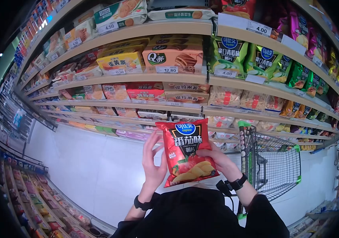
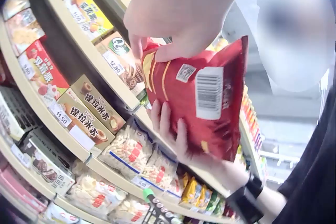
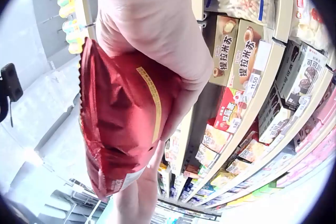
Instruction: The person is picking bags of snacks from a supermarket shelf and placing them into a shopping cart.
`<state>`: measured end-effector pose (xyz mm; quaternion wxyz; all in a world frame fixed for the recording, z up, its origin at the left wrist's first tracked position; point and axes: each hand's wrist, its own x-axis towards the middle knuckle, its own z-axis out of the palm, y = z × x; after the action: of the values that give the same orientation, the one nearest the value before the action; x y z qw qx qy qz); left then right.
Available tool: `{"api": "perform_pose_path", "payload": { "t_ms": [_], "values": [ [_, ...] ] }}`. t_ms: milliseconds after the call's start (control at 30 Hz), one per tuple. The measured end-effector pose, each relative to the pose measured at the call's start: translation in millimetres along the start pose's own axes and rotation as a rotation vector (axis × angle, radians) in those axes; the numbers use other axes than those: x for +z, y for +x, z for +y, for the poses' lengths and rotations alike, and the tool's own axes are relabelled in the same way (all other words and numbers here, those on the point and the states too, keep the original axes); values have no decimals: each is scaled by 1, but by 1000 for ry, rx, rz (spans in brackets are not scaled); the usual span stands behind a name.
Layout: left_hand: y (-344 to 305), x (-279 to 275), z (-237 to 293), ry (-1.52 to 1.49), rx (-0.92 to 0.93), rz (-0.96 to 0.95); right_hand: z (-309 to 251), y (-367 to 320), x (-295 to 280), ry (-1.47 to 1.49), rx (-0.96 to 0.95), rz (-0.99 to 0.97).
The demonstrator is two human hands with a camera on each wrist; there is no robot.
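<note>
In front of the body, a red bag of tomato-flavour potato chips stands nearly upright with its printed front facing the head camera. My right hand grips its right side, thumb on the front and fingers behind. At the bag's left edge is my left hand, its fingers loosely extended and its thumb close to the edge. The left wrist view shows the back of the bag with a white barcode label, and the right hand's fingers spread against it.
Ahead, shelves hold boxed pies, green chip bags and clear snack packs, with price tags along the edges. A wire shopping cart with green trim stands to the right. Another low shelf runs along the lower left.
</note>
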<state>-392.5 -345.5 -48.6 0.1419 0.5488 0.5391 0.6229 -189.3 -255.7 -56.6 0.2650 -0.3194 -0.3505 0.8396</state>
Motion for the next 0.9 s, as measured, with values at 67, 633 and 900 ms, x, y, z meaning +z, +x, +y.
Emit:
{"api": "perform_pose_path", "payload": {
  "t_ms": [67,633,900],
  "values": [
    [-8,-23,-10,-248,-408,-107,10,0,9,-5,-19,29],
    [-86,-50,10,-333,-610,-588,97,-84,46,-446,-251,63],
    [-111,-46,5,-357,-580,-655,120,-106,37,-587,-278,110]
  ]
}}
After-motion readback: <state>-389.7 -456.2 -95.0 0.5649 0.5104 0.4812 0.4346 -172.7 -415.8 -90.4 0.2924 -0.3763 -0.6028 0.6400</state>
